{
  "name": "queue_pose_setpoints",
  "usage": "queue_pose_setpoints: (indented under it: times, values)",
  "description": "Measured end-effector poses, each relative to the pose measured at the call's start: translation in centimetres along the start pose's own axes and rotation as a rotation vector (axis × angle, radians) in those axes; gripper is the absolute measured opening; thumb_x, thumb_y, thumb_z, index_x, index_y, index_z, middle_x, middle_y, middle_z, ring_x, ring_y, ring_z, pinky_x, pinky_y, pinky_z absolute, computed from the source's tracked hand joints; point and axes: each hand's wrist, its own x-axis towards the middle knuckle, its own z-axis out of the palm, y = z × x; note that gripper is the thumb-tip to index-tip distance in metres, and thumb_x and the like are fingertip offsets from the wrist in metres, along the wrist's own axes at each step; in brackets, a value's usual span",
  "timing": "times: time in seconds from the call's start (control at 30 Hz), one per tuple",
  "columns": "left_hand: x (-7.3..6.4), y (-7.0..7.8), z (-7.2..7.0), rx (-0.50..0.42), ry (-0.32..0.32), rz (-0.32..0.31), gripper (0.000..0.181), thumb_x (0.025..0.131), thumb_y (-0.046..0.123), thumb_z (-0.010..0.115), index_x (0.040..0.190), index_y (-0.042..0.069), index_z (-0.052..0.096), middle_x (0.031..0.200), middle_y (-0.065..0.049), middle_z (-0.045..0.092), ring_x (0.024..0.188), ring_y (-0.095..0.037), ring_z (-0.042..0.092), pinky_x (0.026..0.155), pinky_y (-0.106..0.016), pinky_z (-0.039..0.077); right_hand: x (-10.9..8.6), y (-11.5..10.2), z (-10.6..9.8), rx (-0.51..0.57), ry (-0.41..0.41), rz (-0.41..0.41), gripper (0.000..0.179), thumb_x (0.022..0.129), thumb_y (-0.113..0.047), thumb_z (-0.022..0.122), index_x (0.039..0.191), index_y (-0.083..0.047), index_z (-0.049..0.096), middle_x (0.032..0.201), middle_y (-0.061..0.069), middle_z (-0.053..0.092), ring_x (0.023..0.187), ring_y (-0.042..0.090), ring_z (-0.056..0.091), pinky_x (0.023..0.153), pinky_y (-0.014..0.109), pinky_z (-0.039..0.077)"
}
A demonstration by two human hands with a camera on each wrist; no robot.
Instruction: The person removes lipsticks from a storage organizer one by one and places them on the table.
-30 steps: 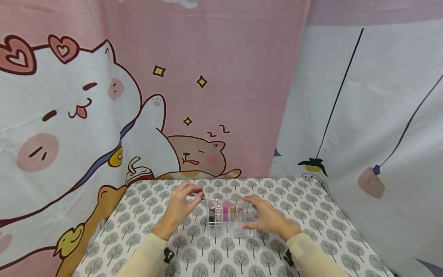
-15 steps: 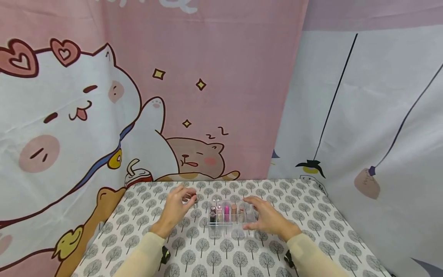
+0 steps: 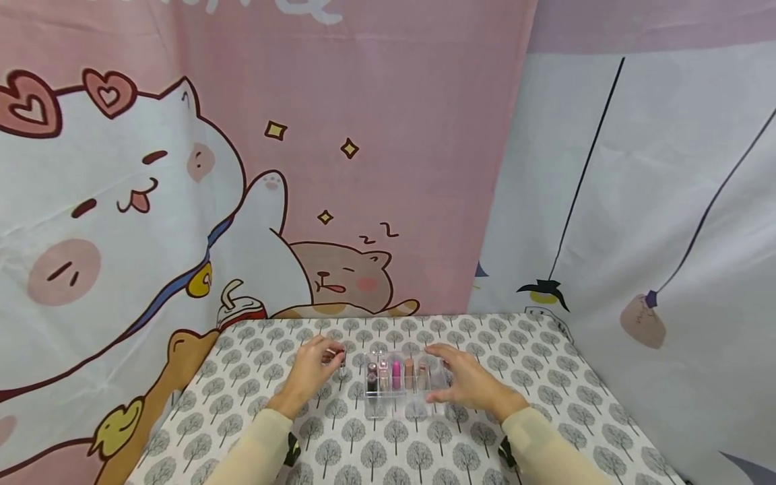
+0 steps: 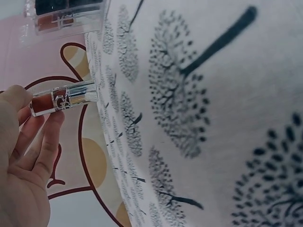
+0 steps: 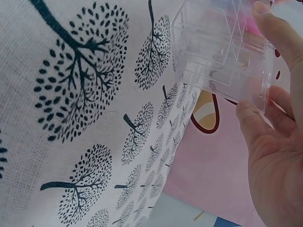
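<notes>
My left hand [image 3: 310,369] pinches a lip gloss tube [image 4: 63,98] between thumb and fingertips, to the left of a clear plastic organizer [image 3: 376,407]. The tube has a red-brown body with lettering and a silver cap; in the left wrist view its cap end is right at the tablecloth. My right hand [image 3: 469,380] holds the organizer's right side, thumb on the near edge and fingers round the far side. Several lip products stand in the organizer, among them a dark one [image 3: 372,384], a bright pink one [image 3: 397,374] and a brownish one [image 3: 409,374].
A white tablecloth [image 3: 418,455] printed with grey trees covers the table. Behind it hangs a pink cloth backdrop [image 3: 418,168] with cartoon cats, and a white cloth [image 3: 582,236] hangs along the right.
My left hand has moved left, away from the organizer's edge, and down toward the tablecloth with the lip gloss tube. The right hand keeps its hold on the organizer.
</notes>
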Motion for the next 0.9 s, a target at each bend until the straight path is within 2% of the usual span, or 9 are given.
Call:
queue_pose_setpoints:
  times: [0.2,0.47,0.77,0.9]
  values:
    - [-0.08,-0.36,0.34,0.017,-0.038,-0.037,0.012,0.101,0.0,0.088,0.113,0.001,0.085,0.11,-0.012,0.08,0.089,-0.022,0.084,0.081,-0.025,0.074,0.18,-0.02,-0.15,-0.009,0.005,-0.012,0.107,0.086,-0.043,0.104,0.172,-0.007,0.052,0.179,0.023,0.053,0.147,0.052,0.068,0.122,0.064,0.062]
    - [-0.59,-0.5,0.68,0.029,-0.061,-0.064,0.013,0.103,0.001,0.086,0.115,0.001,0.084,0.111,-0.012,0.078,0.091,-0.019,0.082,0.082,-0.026,0.074,0.0,0.22,0.24,0.004,0.006,-0.013,0.107,0.085,-0.041,0.105,0.171,-0.006,0.052,0.178,0.023,0.053,0.147,0.052,0.069,0.121,0.063,0.063]
    - [-0.47,-0.6,0.67,0.048,-0.07,-0.081,0.017,0.104,0.006,0.086,0.121,0.002,0.084,0.117,-0.012,0.078,0.103,-0.03,0.084,0.089,-0.044,0.076,-0.04,0.42,0.38,0.016,0.012,-0.009,0.107,0.085,-0.04,0.105,0.171,-0.006,0.052,0.178,0.024,0.053,0.148,0.053,0.067,0.121,0.062,0.063]
    - [-0.63,-0.56,0.39,0.087,-0.068,-0.077,0.02,0.105,0.012,0.087,0.124,0.005,0.085,0.121,-0.012,0.079,0.109,-0.033,0.082,0.089,-0.042,0.074,0.02,0.45,0.32,0.03,0.004,-0.017,0.107,0.086,-0.04,0.105,0.172,-0.006,0.051,0.179,0.026,0.052,0.149,0.054,0.066,0.121,0.061,0.063]
